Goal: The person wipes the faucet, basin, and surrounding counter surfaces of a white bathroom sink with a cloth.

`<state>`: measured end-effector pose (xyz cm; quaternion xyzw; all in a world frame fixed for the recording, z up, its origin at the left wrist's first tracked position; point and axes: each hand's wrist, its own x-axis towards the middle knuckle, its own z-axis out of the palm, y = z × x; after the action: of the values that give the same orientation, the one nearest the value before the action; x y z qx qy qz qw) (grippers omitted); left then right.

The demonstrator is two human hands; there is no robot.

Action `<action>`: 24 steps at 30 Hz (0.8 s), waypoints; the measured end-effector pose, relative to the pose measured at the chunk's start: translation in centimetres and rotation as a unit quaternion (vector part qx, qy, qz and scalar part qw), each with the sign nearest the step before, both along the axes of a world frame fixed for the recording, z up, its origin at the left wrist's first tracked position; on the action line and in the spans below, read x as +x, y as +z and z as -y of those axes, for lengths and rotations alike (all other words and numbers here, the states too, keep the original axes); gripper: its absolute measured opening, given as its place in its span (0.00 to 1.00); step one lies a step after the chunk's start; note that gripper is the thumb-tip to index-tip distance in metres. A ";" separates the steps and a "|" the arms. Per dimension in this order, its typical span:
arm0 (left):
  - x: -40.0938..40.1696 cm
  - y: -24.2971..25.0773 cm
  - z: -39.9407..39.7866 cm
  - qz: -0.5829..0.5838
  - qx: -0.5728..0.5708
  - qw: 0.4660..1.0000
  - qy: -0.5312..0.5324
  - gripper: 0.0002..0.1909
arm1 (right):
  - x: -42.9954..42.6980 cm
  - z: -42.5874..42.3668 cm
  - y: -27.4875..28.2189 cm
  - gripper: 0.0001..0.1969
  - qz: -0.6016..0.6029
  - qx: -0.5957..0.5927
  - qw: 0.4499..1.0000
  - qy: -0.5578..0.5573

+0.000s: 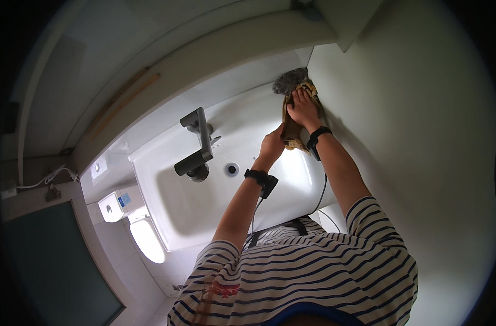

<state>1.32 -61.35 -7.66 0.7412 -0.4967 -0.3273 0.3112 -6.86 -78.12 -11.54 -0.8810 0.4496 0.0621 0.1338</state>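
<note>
A brown and yellow patterned cloth or bag (292, 129) lies at the right end of the white sink basin (190, 222), by the wall. My right hand (303, 106) presses on its upper part with the fingers spread over it. At its left edge my left hand (271, 144) touches or pinches it; the fingertips are partly hidden. Just above, in the back corner, sits a dark, shiny, crumpled plastic-like bundle (289, 80). Each wrist wears a black band, and a cable runs down from the left one.
A dark grey faucet (206, 138) juts over the basin, left of my hands, near the drain (232, 169). A cabinet or shelf edge (231, 61) overhangs the back. A wall (415, 134) borders the right side. A toilet (148, 240) stands at the lower left.
</note>
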 end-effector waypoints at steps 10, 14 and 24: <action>-2.4 -0.1 -2.8 0.018 0.040 0.998 -0.045 0.24 | -4.0 -2.8 1.3 0.32 0.063 0.018 0.998 0.018; -4.3 -0.1 -5.1 0.026 0.057 0.995 -0.077 0.24 | -7.3 -5.6 0.9 0.33 0.090 0.029 0.995 0.009; -7.4 -0.3 -10.1 0.023 0.052 0.971 -0.233 0.23 | -14.6 -14.0 1.3 0.34 0.132 0.044 0.989 -0.040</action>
<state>-6.09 -51.23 -7.93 0.6277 -0.6447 -0.3992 0.1761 -21.47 -64.13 -10.19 -0.8560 0.4597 -0.0408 0.2331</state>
